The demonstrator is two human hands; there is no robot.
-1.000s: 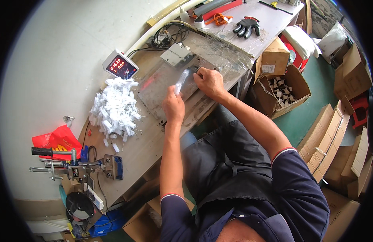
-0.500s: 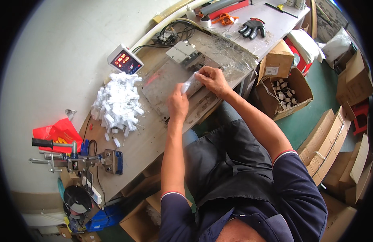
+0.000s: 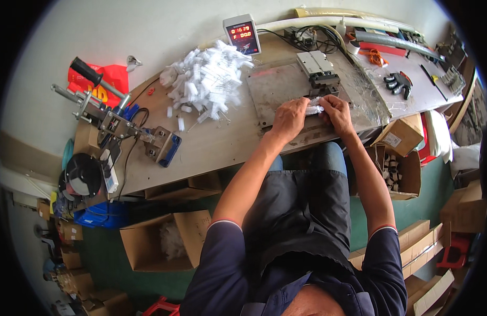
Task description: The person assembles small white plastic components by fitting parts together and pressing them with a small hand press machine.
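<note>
In front of the metal fixture (image 3: 324,79) on the bench, my two hands are close together. Small white bristle brushes (image 3: 313,109) show between them, probably two. My left hand (image 3: 290,120) pinches them from the left with bent fingers. From the other side, the fingers of my right hand (image 3: 337,112) close on their right ends. The fingertips partly hide the brushes. To the left lies a heap of similar white brushes (image 3: 209,79), with thin wire stems sticking out.
A counter display (image 3: 242,34) stands behind the heap. At the left is a lever hand press (image 3: 117,124), near a red bag (image 3: 109,81). A black-and-grey glove (image 3: 398,84) lies at the right. Below the bench are an open carton (image 3: 143,247) and another carton (image 3: 404,189).
The view has turned and shifted, so the bench sits more level. My hands remain near the fixture, and the white brushes between them now show more clearly, in a different position.
</note>
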